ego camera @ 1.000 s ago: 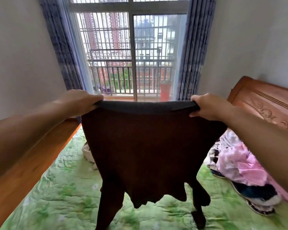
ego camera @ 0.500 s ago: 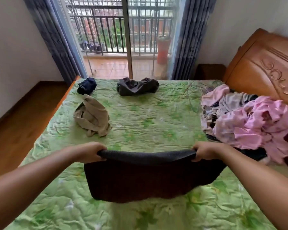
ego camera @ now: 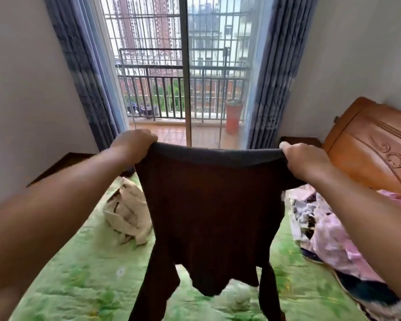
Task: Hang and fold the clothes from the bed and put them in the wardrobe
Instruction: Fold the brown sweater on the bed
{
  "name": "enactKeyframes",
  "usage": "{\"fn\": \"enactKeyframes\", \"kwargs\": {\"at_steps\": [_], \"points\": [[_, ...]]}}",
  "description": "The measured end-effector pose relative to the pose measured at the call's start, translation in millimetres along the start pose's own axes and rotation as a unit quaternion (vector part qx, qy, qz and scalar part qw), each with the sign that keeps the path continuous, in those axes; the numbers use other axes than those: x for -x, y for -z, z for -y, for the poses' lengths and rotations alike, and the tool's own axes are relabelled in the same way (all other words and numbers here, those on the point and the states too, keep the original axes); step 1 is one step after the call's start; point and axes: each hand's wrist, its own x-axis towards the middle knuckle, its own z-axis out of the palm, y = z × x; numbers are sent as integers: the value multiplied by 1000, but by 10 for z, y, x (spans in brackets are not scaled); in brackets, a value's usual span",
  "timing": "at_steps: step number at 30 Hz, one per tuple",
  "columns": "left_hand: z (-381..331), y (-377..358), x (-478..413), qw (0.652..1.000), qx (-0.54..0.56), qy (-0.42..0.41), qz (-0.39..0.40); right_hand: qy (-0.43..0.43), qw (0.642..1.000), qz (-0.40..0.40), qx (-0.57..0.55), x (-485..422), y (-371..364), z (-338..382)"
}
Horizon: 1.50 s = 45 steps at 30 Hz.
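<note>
Both grips are curled tight on one hem: left grip [ego camera: 134, 147] pinches one corner of the dark top [ego camera: 213, 205], right grip [ego camera: 303, 161] pinches the opp. corner, hem pulled taut btwn them. Top hangs upside down in the air below the grips, sleeves dangling over the bed [ego camera: 79, 274]. Below the left grip lies a crumpled beige garment [ego camera: 127, 216]; below the right grip, a pink pile [ego camera: 329, 239] of more clothes. My read: soft, light, stretchy knit, little slip risk, but floppy, so sleeves will bunch. Better hold is prob. the shoulders, so I'd lay it flat and re-take there.
</note>
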Motion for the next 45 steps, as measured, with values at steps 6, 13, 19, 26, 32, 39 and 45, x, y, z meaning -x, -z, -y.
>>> {"fn": "enactKeyframes", "kwargs": {"at_steps": [6,13,19,26,32,39,45], "points": [[292,985,-285,985,-74,4,-155,16,976,-201,86,-272,1014,-401],[145,947,265,982,-93,-26,-163,68,965,-242,79,225,1097,-399],[-357,37,1062,994,-52,-97,-17,139,986,-63,70,1055,186,-65],[-1305,-1555,2250,966,-21,-185,181,205,954,219,6,2301,-1530,482],[-1980,-2751,3389,917,-5,-240,318,244,901,359,-18,3526,-2781,893],[-2549,-3683,4274,847,-11,-268,458,264,839,476,-24,4569,-3812,1223],[-2841,-4298,4761,819,-32,-240,520,250,800,545,-30,5048,-4475,1305]]}}
